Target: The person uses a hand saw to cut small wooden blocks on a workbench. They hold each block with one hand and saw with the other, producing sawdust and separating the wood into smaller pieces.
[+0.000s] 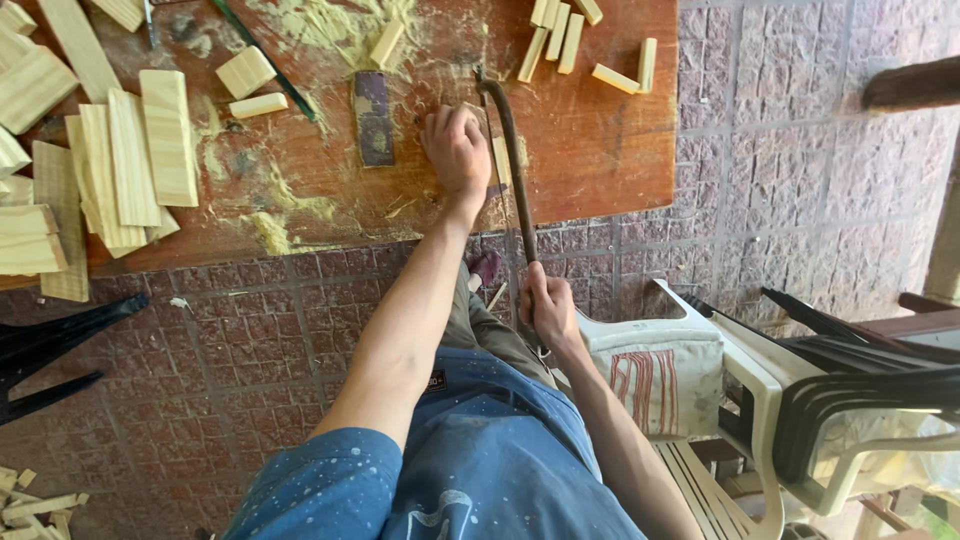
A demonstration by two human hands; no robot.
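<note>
My left hand (457, 150) presses down on a small pale wood piece (500, 160) near the front edge of the reddish wooden table (600, 150). A hacksaw (510, 160) with a dark curved frame runs from the table back toward me, right beside that piece. My right hand (547, 308) is closed around the saw's handle, below the table edge, over the tiled floor. The part of the wood piece under my left palm is hidden.
Flat pale boards (130, 160) lie stacked at the table's left, small blocks (245, 72) and sticks (560, 35) at the back, a dark sanding block (373, 118) in the sawdust. White plastic chairs (750, 390) with a sack stand at my right. Wood scraps (35, 500) lie on the floor.
</note>
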